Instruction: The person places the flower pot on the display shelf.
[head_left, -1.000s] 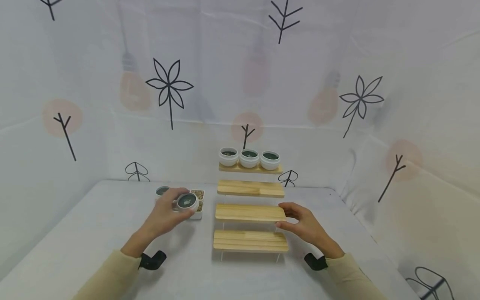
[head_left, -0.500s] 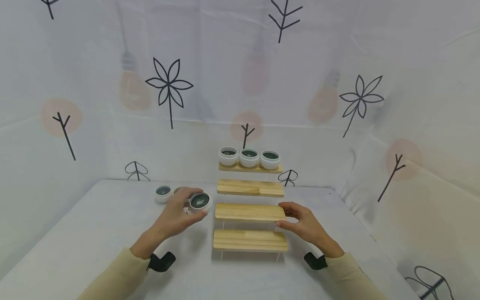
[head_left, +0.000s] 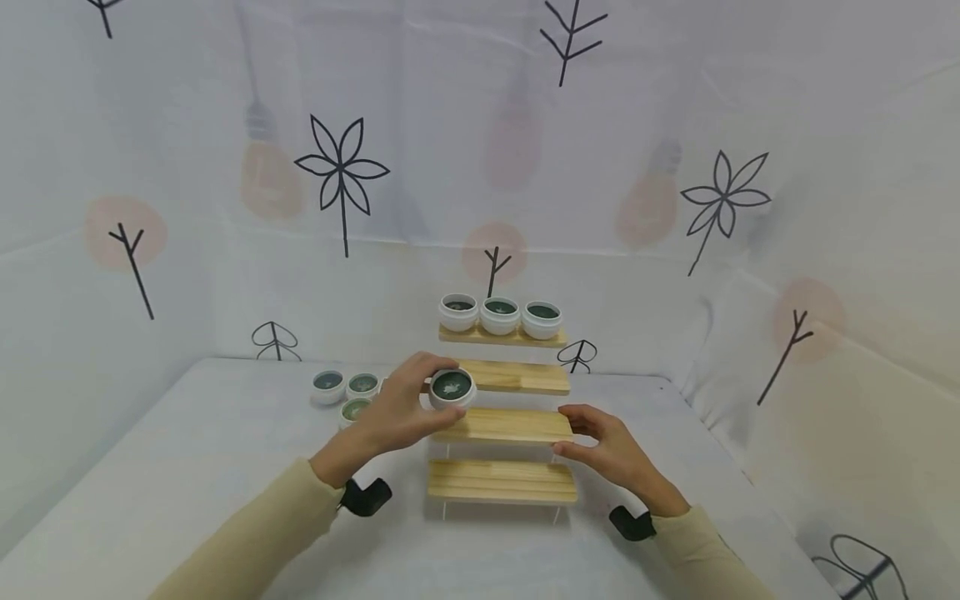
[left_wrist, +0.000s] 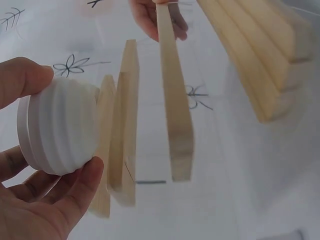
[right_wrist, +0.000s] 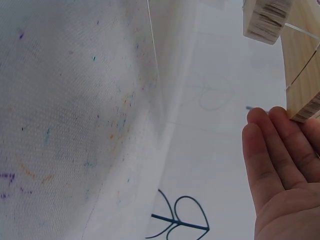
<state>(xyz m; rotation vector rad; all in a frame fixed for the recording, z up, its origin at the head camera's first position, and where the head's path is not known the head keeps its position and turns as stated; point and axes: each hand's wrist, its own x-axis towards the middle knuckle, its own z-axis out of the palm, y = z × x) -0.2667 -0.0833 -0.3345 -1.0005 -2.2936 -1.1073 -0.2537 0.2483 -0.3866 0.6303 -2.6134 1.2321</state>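
My left hand (head_left: 401,410) pinches a small round white pot (head_left: 453,388) with a dark green inside. In the head view the pot is in front of the left end of the second-highest board (head_left: 521,377) of a wooden step rack. Its ribbed white side (left_wrist: 62,127) faces the left wrist camera, thumb above and fingers below. At the right end of the board one step lower (head_left: 510,425), my right hand (head_left: 603,446) holds the edge between thumb and fingers. The right wrist view shows those fingertips (right_wrist: 280,117) at the board's end; the thumb is mostly hidden there.
Three similar white pots (head_left: 500,318) stand in a row on the top board (head_left: 480,336). More white pots (head_left: 327,388) are on the white-covered table (head_left: 225,417) at the back left, partly behind my left hand. The lowest board (head_left: 502,482) stands nearest me. Patterned cloth walls surround the table.
My left hand has carried the white pot rightward and slightly up, from the group at the back left to the rack. My right hand has stayed at the board's end.
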